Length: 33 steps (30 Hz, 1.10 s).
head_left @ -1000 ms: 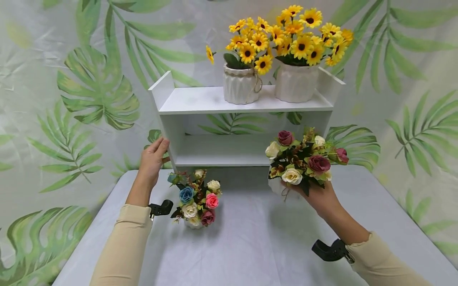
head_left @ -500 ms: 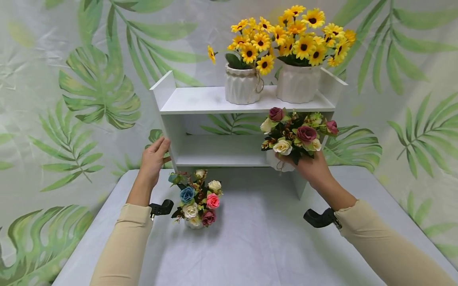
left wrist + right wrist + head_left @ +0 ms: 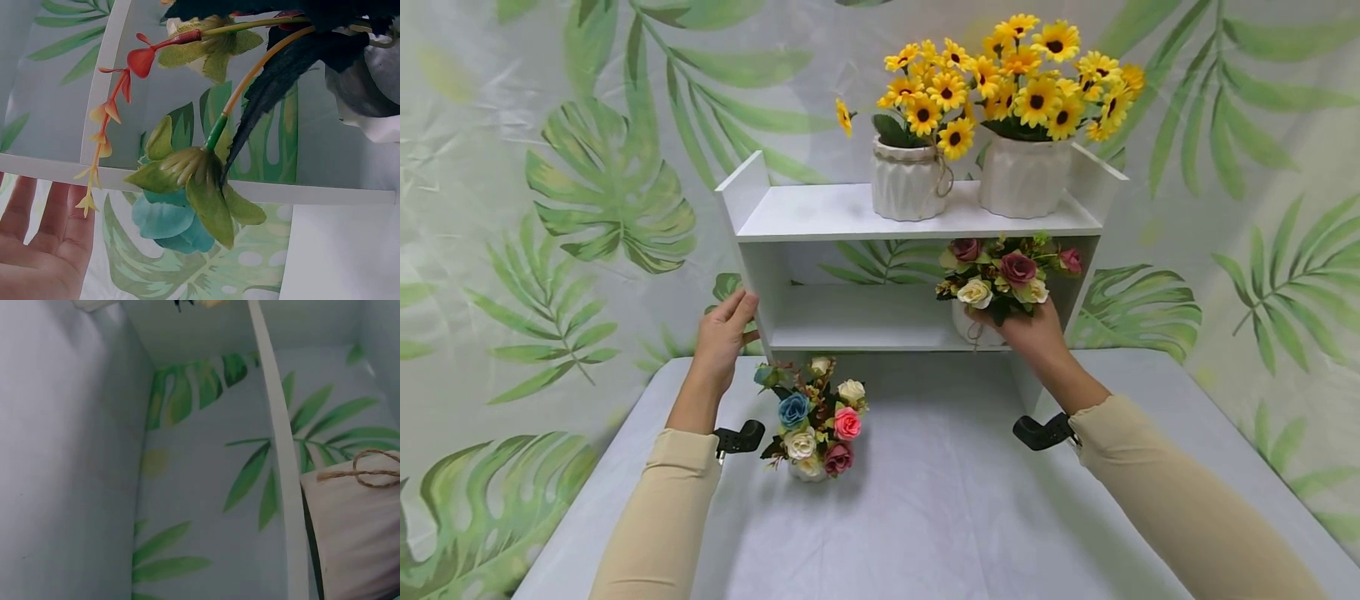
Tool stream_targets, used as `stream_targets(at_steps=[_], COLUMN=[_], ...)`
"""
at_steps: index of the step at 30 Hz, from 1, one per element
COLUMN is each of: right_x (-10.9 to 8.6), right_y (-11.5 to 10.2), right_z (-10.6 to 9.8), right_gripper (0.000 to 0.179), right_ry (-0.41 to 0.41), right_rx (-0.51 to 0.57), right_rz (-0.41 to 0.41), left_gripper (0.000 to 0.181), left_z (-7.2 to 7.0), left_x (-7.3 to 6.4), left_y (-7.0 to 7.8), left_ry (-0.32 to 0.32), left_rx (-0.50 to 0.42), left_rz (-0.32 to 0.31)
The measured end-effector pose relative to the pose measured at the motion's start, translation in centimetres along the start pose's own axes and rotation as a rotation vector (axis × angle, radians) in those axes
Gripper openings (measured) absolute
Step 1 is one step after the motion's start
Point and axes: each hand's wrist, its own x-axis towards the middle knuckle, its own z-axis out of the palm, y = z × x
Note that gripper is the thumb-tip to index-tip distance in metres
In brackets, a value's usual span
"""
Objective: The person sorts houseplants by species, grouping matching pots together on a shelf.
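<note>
My right hand [image 3: 1026, 329] grips a white pot [image 3: 966, 321] of maroon and cream artificial roses [image 3: 1018, 269] at the right of the lower shelf board [image 3: 872, 321]. In the right wrist view the pot [image 3: 356, 531], tied with twine, is close beside the board's edge [image 3: 284, 456]; whether its base rests on the board, I cannot tell. The fingers of my left hand [image 3: 721, 333] touch the left side panel [image 3: 767, 292] of the white shelf unit. They look straight in the left wrist view, where the hand [image 3: 47, 244] is partly cut off.
On the top board [image 3: 820, 208] stand two white pots [image 3: 906, 187] [image 3: 1026, 175] of yellow sunflowers. A pot of mixed roses [image 3: 812, 417] sits on the white-covered table [image 3: 910, 517], near my left wrist. Leaf-patterned cloth [image 3: 610, 183] hangs behind.
My right hand has lifted the potted roses up and leftward, from in front of the shelf unit to the lower board. The left hand keeps its place at the side panel.
</note>
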Motion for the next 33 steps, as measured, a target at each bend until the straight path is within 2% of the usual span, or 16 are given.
stream_targets(at_steps=[2,3,7,10,16,23,25,27,29,31,33], right_x=[0.3,0.4,0.8,1.2,1.8,2.2,1.7,0.7,-0.8,-2.3,-3.8], right_y=[0.2,0.3,0.7,1.0,1.6,2.2,2.2,2.2,2.3,2.7,3.3], right_z=[0.2,0.3,0.2,0.2,0.2,0.4,0.5,0.9,1.4,2.0,2.8], right_gripper=[0.092,0.094,0.087,0.09,0.105,0.101,0.101,0.1,0.093,0.076,0.052], right_ry=[0.011,0.054,0.072,0.086,0.079,0.049,0.055,0.104,0.215,0.35,0.467], right_rx=[-0.058,-0.21,-0.237,-0.227,-0.229,-0.285,-0.26,-0.216,-0.174,-0.131,-0.125], right_rz=[-0.004,-0.012,-0.045,-0.044,0.009,-0.028,0.005,0.037,0.03,-0.053,-0.186], left_gripper=[0.063,0.063,0.062,0.061,0.062,0.062,0.062,0.062,0.062,0.061,0.062], left_z=[-0.1,-0.1,0.0,0.1,0.1,0.0,-0.1,-0.2,-0.2,-0.2,-0.2], left_x=[-0.1,-0.1,-0.1,-0.1,-0.2,-0.1,-0.1,0.0,-0.1,-0.1,0.0], left_y=[0.1,0.1,0.2,0.2,0.3,-0.1,-0.2,-0.2,-0.2,-0.2,-0.1], left_ry=[0.001,0.001,-0.007,-0.006,-0.006,0.005,0.008,0.009,0.007,0.002,-0.005], left_rx=[-0.001,-0.002,0.006,0.004,-0.011,-0.013,-0.012,-0.008,-0.011,-0.01,-0.01], left_rz=[0.001,0.004,0.01,0.013,0.01,0.012,0.01,0.007,0.006,0.008,0.012])
